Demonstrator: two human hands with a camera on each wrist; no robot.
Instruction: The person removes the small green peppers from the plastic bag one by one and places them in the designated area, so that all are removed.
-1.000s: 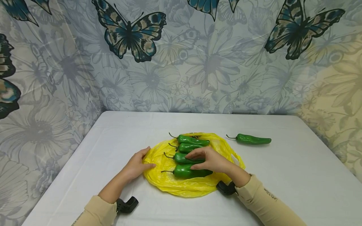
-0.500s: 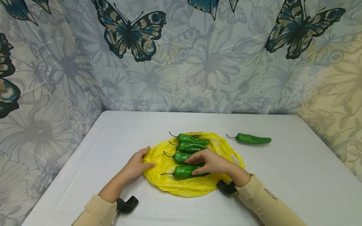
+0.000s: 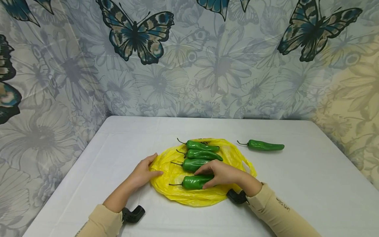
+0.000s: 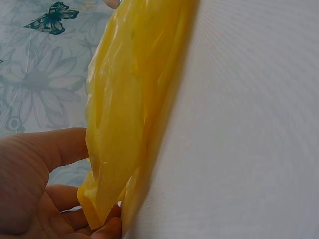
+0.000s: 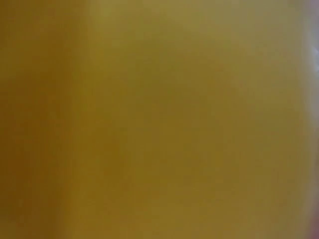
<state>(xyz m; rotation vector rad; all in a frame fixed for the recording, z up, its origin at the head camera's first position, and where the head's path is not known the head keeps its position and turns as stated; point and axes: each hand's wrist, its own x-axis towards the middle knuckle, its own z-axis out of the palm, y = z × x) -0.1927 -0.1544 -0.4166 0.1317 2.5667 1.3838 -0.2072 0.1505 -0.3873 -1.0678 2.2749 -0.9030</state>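
A crumpled yellow plastic bag point(image 3: 165, 187) lies flat on the table with several green chili peppers in a row on it, stems to the left. My left hand point(image 3: 143, 172) holds the bag's left edge; in the left wrist view the yellow plastic point(image 4: 114, 109) passes between the thumb and fingers of the left hand point(image 4: 35, 179). Over the nearest pepper point(image 3: 192, 182) is my right hand point(image 3: 222, 172), its thumb on the near side and fingers on the far side, pinching it. That pepper's tip is hidden. Blurred yellow plastic point(image 5: 174, 139) fills the right wrist view.
Another green pepper point(image 3: 265, 145) lies by itself on the white table point(image 3: 311, 184), right of the bag. A black wrist camera point(image 3: 134, 214) sits at the left cuff, another black camera point(image 3: 237, 197) at the right. Butterfly-printed cloth point(image 3: 189, 72) hangs behind.
The nearest pepper has shifted slightly toward me under my right hand, and its gap from the pepper behind has widened. My left hand stays at the bag's edge.
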